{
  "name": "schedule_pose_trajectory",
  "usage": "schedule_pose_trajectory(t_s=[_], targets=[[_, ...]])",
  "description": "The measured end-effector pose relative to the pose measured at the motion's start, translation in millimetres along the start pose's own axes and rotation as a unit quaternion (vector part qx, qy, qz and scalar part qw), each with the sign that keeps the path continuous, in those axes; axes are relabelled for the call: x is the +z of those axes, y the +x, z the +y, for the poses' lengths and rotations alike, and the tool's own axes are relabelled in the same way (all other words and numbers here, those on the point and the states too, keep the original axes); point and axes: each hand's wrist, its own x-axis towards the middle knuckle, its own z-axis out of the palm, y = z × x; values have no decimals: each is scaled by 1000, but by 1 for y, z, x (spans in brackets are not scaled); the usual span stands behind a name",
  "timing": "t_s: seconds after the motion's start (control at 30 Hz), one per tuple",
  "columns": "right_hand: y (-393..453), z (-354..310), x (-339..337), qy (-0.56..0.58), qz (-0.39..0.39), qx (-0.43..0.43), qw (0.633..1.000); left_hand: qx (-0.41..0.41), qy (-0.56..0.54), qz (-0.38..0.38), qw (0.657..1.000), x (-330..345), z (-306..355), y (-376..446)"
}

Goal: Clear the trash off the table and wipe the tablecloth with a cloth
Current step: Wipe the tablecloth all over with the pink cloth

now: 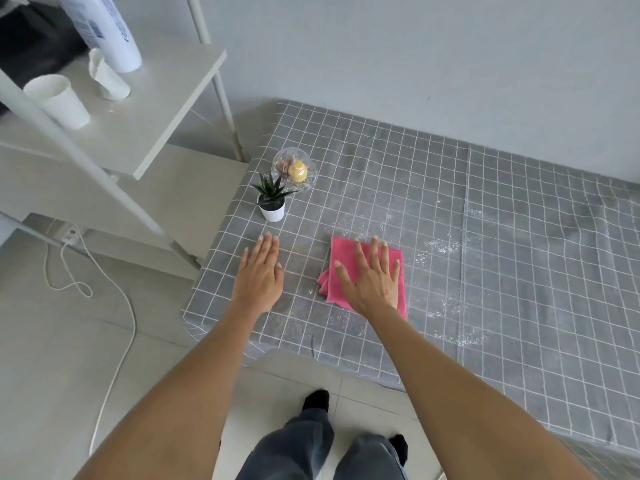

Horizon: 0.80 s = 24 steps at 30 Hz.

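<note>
Grey checked tablecloth covers a low table set against a pale wall, with white crumbs scattered across its middle and near its front edge. A folded pink cloth lies flat on the tablecloth toward the table's left end, just beside the nearest crumbs. The person's right hand presses on the cloth with fingers straight and spread, palm down, gripping nothing. The left hand lies flat on the bare tablecloth to the left, fingers straight and close together, apparently steadying the fabric. No loose trash shows on the table, so the wiping step appears to be in hand. Doing it well likely means keeping the palm flat and the pressure even, sweeping toward the crumbs on the right in overlapping strokes, and gathering them into one pile rather than scattering them over the edge; the left hand should hold the fabric taut so it does not bunch. A small potted plant and a clear dish holding a yellow cupcake stand near the far left corner, well clear of the cloth.
</note>
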Motion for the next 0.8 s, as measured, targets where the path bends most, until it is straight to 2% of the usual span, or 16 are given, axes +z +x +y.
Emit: schedule_pose_trajectory(t_s=[0.1,0.27,0.8], targets=[[6,-3,12,9,-5,35,999,-4,-13,1,1000,9,-11,4],[7,-4,27,-11,24,50,998,-7,-19,51,998,22,-13,2],[4,11,30,2,61,37,997,-9,-19,65,998,21,-14,2]])
